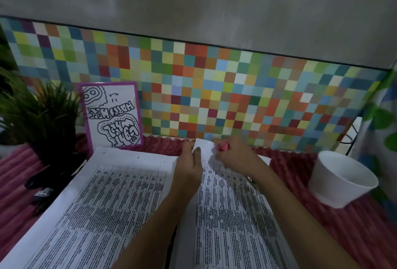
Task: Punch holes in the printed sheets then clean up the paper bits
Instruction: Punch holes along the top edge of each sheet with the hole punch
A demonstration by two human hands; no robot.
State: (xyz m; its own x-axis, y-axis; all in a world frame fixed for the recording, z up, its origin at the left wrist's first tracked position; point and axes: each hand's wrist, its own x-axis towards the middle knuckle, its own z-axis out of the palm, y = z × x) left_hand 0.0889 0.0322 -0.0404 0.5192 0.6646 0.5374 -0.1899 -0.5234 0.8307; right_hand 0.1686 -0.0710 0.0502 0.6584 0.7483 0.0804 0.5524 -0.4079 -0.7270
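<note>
On the pink ribbed mat [300, 215] lie two printed stacks. The left sheet [111, 193] has holes along its far edge, and the right sheet [225, 215] carries tables of text too small to read. A white paper cup [323, 189] stands to the right, its inside plain white. A purple-edged card [111, 116] leans on the tiled wall [214, 86], its bubble lettering upside down and unreadable. The left hand [189, 161] pinches the right sheet's far edge. The right hand [234, 157] grips a pink hole punch [223, 146] there. White paper bits [211, 217] dot the right sheet.

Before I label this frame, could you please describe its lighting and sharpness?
Head view: dim light, no glare; head view: wide-angle lens curves the tiled strip; head view: text on the printed sheets too soft to read, pink object in the right hand blurred.
</note>
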